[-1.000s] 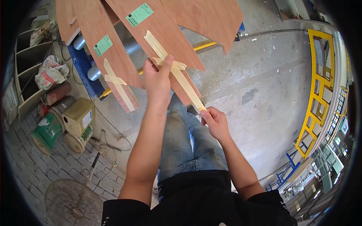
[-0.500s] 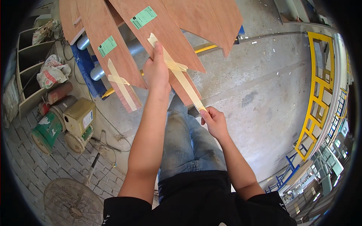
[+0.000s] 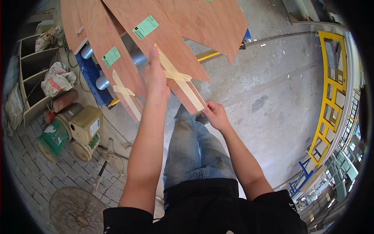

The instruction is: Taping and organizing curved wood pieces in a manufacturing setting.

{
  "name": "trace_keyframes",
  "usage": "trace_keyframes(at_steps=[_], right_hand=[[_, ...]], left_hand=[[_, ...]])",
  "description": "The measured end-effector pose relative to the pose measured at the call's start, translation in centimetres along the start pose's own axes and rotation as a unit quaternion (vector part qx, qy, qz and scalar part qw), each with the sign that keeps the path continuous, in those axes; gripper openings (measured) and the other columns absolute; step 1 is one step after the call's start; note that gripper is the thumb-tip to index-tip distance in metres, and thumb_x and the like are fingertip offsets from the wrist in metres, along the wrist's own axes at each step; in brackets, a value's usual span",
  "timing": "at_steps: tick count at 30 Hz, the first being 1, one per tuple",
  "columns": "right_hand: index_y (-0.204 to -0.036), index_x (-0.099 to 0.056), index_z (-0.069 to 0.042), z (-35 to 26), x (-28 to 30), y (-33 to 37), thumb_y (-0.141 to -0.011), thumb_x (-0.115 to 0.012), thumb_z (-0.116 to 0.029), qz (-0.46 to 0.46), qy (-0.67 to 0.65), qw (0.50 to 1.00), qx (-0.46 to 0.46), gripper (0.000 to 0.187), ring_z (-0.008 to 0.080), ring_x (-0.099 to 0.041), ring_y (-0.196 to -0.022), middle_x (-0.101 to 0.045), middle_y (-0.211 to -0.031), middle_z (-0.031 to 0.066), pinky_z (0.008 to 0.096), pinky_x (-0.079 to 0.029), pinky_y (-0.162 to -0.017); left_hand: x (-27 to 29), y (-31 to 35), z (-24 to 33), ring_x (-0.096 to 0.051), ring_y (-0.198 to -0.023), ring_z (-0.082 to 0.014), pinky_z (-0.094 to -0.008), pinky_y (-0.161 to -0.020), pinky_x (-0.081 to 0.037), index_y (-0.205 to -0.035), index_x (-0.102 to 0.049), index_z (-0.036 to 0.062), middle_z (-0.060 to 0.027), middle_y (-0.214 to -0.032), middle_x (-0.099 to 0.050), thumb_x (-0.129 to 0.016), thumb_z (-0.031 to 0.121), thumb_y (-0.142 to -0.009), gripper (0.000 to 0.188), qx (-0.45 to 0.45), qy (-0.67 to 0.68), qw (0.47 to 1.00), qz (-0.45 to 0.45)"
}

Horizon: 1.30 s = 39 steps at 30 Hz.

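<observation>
Over the past second, the long strip of masking tape (image 3: 189, 91) has lost its free tail: it ran past the reddish wood strip (image 3: 180, 94) toward five o'clock, and now its visible length stops at that strip's lower end. The person's right hand (image 3: 216, 116), which pinched the tail beyond the wood, has moved in toward eleven o'clock, its fingers now at the end's corner. The left hand (image 3: 156, 80) has left the tape crossing; its thumb first went toward twelve o'clock onto the tape, then toward nine, and now lies beside the upper end. A green label (image 3: 209, 0) has appeared at twelve o'clock.
</observation>
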State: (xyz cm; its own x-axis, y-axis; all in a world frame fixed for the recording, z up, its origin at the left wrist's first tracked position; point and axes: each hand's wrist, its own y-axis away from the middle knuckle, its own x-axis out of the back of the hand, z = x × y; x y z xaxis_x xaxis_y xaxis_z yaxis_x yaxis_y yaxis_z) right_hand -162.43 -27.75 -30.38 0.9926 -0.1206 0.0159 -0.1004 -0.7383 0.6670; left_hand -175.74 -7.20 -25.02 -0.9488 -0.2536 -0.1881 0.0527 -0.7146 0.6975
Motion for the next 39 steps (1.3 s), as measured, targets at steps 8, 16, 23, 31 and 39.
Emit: trace_keyframes(at_steps=[8, 16, 23, 31, 39], right_hand=[[-0.093, -0.062, -0.001, 0.3, 1.4, -6.4, -0.082, -0.06, -0.013, -0.054, 0.165, 0.923, 0.342, 0.016, 0.038, -0.061, -0.097, -0.065, -0.094, 0.0171, 0.0452, -0.045, -0.094], [-0.1, -0.062, 0.0, -3.2, 2.8, -8.1, -0.081, -0.062, -0.012, -0.194, 0.214, 0.87, 0.399, 0.022, 0.0399, -0.059, -0.104, -0.063, -0.101, 0.0169, 0.0439, -0.047, -0.093], [-0.109, -0.062, 0.0, -3.8, 3.8, -7.5, -0.084, -0.065, -0.008, -0.256, 0.237, 0.883, 0.315, 0.026, 0.0358, -0.06, -0.108, -0.063, -0.111, 0.0171, 0.0379, -0.048, -0.092], [-0.118, -0.059, -0.003, -8.2, 1.3, -3.7, -0.078, -0.069, -0.001, -0.262, 0.016, 0.954, 0.145, 0.041, 0.0186, -0.058, -0.108, -0.064, -0.117, 0.0098, 0.0341, -0.046, -0.091], [-0.133, -0.056, -0.006, -8.3, 0.3, -5.0, -0.079, -0.07, -0.003, -0.347, -0.095, 0.933, -0.002, 0.057, 0.0183, -0.055, -0.117, -0.061, -0.126, 0.0098, 0.0348, -0.046, -0.095]], left_hand=[[2.5, 3.7, -3.8, -0.056, -0.104, -0.0103, -0.0256, -0.091, -0.043, -0.122, -0.054, -0.0049, -0.0061, -0.115, -0.062, -0.069, 0.03, -0.094, 0.048, 0.009, 0.002, 0.994, -0.11], [2.3, 3.6, -4.1, -0.057, -0.101, -0.0096, -0.0254, -0.089, -0.045, -0.117, -0.056, -0.0027, -0.0054, -0.11, -0.063, -0.068, 0.028, -0.094, 0.039, -0.01, 0.033, 0.993, -0.111], [2.1, 3.7, -3.8, -0.059, -0.098, -0.0093, -0.0258, -0.086, -0.047, -0.118, -0.056, -0.0019, -0.004, -0.109, -0.063, -0.068, 0.025, -0.094, 0.038, -0.004, 0.094, 0.991, -0.092], [3.5, 6.7, -1.0, -0.061, -0.095, -0.0101, -0.0257, -0.084, -0.049, -0.12, -0.054, -0.0004, -0.0048, -0.108, -0.064, -0.066, 0.02, -0.095, 0.034, 0.015, 0.095, 0.992, -0.087], [4.4, 8.9, 1.9, -0.064, -0.091, -0.0121, -0.0282, -0.08, -0.053, -0.118, -0.055, 0.0009, -0.0058, -0.104, -0.066, -0.065, 0.017, -0.095, 0.029, 0.048, 0.103, 0.987, -0.114]])
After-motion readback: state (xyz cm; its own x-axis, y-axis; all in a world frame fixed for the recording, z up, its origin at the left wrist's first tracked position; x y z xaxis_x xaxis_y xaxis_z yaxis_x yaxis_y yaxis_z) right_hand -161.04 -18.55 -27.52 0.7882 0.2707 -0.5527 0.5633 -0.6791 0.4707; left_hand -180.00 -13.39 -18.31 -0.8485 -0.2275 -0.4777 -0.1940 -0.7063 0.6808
